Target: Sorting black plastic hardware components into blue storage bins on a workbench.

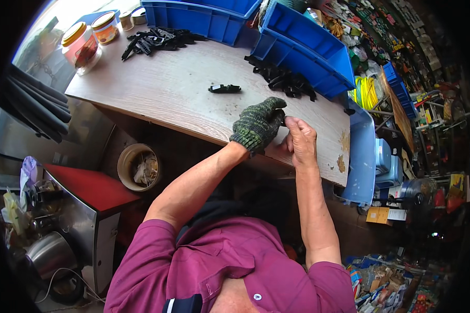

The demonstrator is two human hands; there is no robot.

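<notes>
My left hand (pixel 258 124), in a dark green knitted glove, is closed above the near edge of the table. A small black part (pixel 283 121) shows at its fingertips, mostly hidden by the glove. Bare and closed in a pinch, my right hand (pixel 301 140) meets the left one at this part; what its fingers hold, if anything, is hidden. Beyond the glove lies a single black plastic piece (pixel 224 89) on the pale wooden table (pixel 177 88). A heap of black parts (pixel 284 79) sits beyond my hands, and another heap of black plastic pieces (pixel 156 40) is at the far left.
Blue crates (pixel 198 22) line the table's back, with another blue crate (pixel 305 49) at the right. Lidded jars (pixel 81 46) stand at the left corner. A waste bucket (pixel 124 166) is below the table, beside a red-topped cabinet (pixel 91 185). A blue tub (pixel 361 151) adjoins the right edge.
</notes>
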